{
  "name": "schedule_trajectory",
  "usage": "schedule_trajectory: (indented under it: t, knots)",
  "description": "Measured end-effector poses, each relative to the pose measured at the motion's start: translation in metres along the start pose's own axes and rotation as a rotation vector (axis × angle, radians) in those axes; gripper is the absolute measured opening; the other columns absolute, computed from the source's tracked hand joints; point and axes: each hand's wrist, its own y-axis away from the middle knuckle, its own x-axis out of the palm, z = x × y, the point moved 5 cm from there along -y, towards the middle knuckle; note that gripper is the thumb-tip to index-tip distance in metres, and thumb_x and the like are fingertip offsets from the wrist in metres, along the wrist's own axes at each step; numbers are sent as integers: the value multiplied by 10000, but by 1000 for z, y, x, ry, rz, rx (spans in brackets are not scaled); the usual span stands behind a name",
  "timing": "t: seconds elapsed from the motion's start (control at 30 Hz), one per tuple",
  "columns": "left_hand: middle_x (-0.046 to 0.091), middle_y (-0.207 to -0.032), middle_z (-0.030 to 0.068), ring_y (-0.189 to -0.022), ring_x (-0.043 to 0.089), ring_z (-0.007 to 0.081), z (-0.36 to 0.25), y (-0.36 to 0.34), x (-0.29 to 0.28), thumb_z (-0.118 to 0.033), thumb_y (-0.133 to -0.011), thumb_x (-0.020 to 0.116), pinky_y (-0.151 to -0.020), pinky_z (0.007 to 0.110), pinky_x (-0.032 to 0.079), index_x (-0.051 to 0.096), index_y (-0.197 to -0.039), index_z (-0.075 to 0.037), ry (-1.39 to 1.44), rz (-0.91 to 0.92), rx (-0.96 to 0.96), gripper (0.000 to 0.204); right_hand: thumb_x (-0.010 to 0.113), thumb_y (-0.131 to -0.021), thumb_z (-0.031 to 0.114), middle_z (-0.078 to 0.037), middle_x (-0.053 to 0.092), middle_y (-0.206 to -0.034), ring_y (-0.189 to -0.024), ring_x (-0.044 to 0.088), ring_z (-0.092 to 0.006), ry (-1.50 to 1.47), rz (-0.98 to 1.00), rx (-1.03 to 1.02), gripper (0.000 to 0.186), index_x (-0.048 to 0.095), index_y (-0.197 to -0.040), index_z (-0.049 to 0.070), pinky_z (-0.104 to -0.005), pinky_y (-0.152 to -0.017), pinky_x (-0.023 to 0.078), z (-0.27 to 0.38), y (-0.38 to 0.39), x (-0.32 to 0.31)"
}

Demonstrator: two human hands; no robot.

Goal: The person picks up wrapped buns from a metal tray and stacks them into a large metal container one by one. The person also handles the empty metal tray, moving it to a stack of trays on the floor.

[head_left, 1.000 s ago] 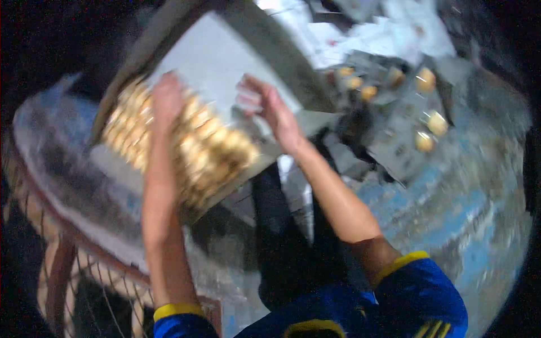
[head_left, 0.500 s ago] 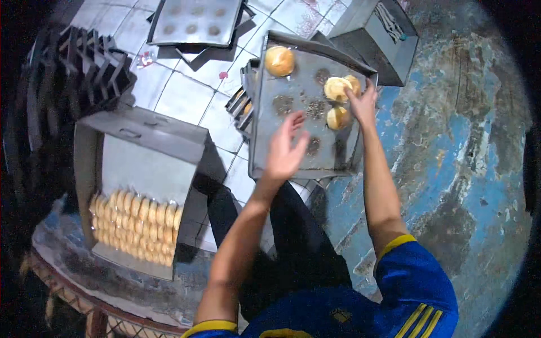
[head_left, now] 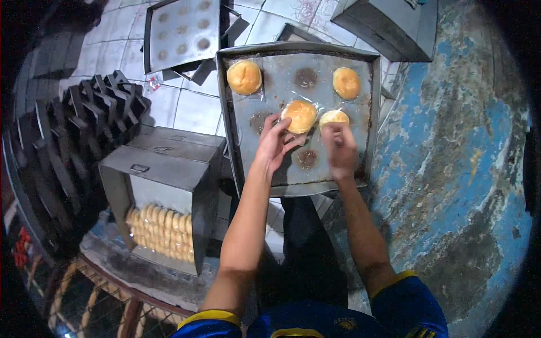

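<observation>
A worn metal tray (head_left: 307, 59) with dark round stains lies in front of me, holding wrapped golden buns. My left hand (head_left: 271, 145) grips a bun in clear plastic (head_left: 300, 115) near the tray's middle. Just right of it, my right hand (head_left: 341, 147), slightly blurred, has its fingers closed on a second bun (head_left: 334, 117), partly covered by them. One bun (head_left: 243, 78) rests at the tray's upper left and another (head_left: 346, 83) at its upper right, both untouched.
An open metal box (head_left: 204, 169) with rows of packed buns stands at lower left. Dark stacked pans (head_left: 79, 129) fill the left side. A spotted tray (head_left: 183, 34) lies on tiles behind; another metal box (head_left: 383, 28) sits upper right. Peeling blue floor (head_left: 451, 169) spreads rightward.
A second ago both hands were at the box of buns. They have moved right to the tray; my left hand has since taken hold of a bun, and my right hand has moved down.
</observation>
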Motion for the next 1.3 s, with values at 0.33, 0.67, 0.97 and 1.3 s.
schedule_trajectory:
  t: [0.33, 0.67, 0.97, 1.3]
  knots:
    - [637, -1346, 153, -1231, 612, 233, -3, -15, 117, -204, -982, 668, -1028, 384, 488, 448, -1476, -72, -577, 175, 196, 556, 737, -1009, 282, -173, 698, -1200, -1110, 679, -235, -379, 23, -211, 458, 582, -1299, -37, -373, -968, 533, 6, -62, -34]
    - [572, -1357, 404, -1326, 544, 510, -2, -105, 193, -414, -1017, 577, -1130, 471, 430, 502, -1359, 136, -964, -136, 409, 652, 551, -1048, 465, -388, 544, -1414, -1346, 516, -537, 228, -64, -201, 670, 496, -1436, -80, -542, -1139, 420, 51, -164, -75]
    - [636, -1286, 308, -1217, 598, 477, 5, -39, 165, -446, -982, 604, -1100, 486, 451, 553, -1401, 32, -1492, 304, 375, 638, 543, -1081, 426, -104, 525, -1522, -1396, 488, -220, -611, -233, 266, 609, 475, -1544, 36, -388, -1180, 352, -11, -1, -34]
    - [368, -1626, 339, -1529, 378, 418, -37, 11, 108, -502, -1080, 483, -1248, 419, 302, 216, -1644, 52, -1164, -6, 347, 834, 599, -1048, 349, -139, 626, -1355, -1214, 620, -245, -349, 144, -182, 509, 538, -1426, 13, -385, -1066, 477, 64, -29, 5]
